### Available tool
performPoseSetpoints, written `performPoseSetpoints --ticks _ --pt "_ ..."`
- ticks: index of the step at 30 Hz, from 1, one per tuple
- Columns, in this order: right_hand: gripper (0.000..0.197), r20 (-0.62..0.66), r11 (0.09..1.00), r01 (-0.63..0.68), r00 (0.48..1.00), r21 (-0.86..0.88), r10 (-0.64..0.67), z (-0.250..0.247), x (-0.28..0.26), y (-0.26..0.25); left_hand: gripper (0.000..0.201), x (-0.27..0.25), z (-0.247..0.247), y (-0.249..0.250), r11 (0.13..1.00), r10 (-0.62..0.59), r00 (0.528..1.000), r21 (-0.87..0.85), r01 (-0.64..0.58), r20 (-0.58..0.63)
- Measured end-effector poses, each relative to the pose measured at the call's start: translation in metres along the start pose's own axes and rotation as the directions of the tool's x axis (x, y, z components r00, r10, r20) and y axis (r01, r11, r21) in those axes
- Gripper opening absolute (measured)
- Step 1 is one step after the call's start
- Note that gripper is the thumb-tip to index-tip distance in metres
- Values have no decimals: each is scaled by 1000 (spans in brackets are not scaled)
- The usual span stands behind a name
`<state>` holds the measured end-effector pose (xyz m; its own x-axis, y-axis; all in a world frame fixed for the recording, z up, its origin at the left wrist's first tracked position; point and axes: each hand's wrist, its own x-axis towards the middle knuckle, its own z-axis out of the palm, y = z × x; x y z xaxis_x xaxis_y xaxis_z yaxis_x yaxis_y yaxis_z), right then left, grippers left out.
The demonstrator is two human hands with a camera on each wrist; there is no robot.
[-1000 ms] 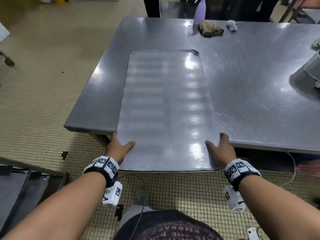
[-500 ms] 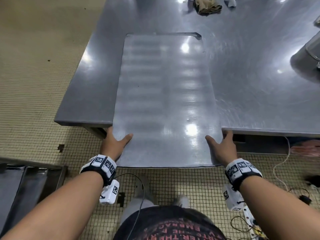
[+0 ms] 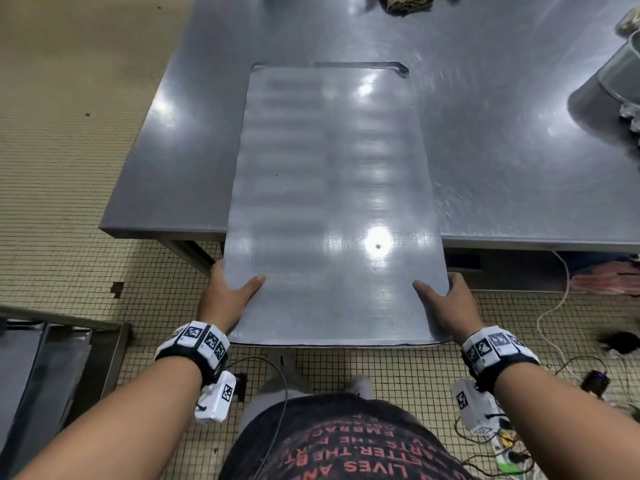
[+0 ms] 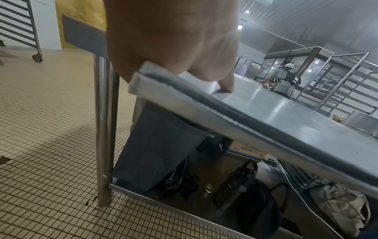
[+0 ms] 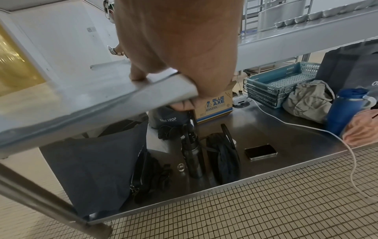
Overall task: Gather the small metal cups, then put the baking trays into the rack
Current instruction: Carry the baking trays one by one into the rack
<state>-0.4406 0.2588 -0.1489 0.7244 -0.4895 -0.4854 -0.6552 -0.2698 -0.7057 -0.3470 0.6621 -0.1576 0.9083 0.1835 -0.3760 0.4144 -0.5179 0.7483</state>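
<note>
Gripping the near corners of the baking tray, both hands work as a pair: left hand at the near-left corner, right hand at the near-right. Left thumb lies flat on the tray's top face, angled inward; the fingers go under the edge and are hidden in the head view. The left wrist view confirms a pinch, palm over the corner, one fingertip pressed on the top face beside the rolled rim. Right hand mirrors this: thumb on top pointing inward, and the right wrist view shows fingers curled beneath the tray's underside. Both forearms reach forward roughly parallel, wrists about level with the tray's near edge, each carrying a marker band with a white camera unit hanging below. Beyond the hands, the tray's near part overhangs the steel table; its far part lies on the tabletop, long axis running away from the person. Whether the near end is lifted off the table cannot be told. Past the right hand, out along the table's right side, sits a large metal bowl with small metal cups beside it. Below the hands, tiled floor; the table's lower shelf holds bags, a cardboard box, a blue bottle and a phone.
</note>
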Motion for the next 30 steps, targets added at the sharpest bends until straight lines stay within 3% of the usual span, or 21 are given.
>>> performPoseSetpoints --ticks 7,11,14,21,30 --pt "63 60 999 31 998 -29 -29 -4 10 -9 78 0 -4 3 1000 -13 1000 -2 13 9" --pt "57 17 999 -6 1000 -47 7 0 18 -26 59 6 -11 11 998 -34 998 55 31 47" --pt "58 -25 997 -22 999 -80 20 4 22 -30 62 18 -14 15 994 -31 998 109 25 52" --pt "48 -152 990 -25 988 -140 3 14 27 -20 42 29 -4 8 991 40 999 129 -42 12" --pt "45 -188 994 -35 982 -101 15 23 32 -14 34 36 4 -6 988 84 996 130 -79 -28"
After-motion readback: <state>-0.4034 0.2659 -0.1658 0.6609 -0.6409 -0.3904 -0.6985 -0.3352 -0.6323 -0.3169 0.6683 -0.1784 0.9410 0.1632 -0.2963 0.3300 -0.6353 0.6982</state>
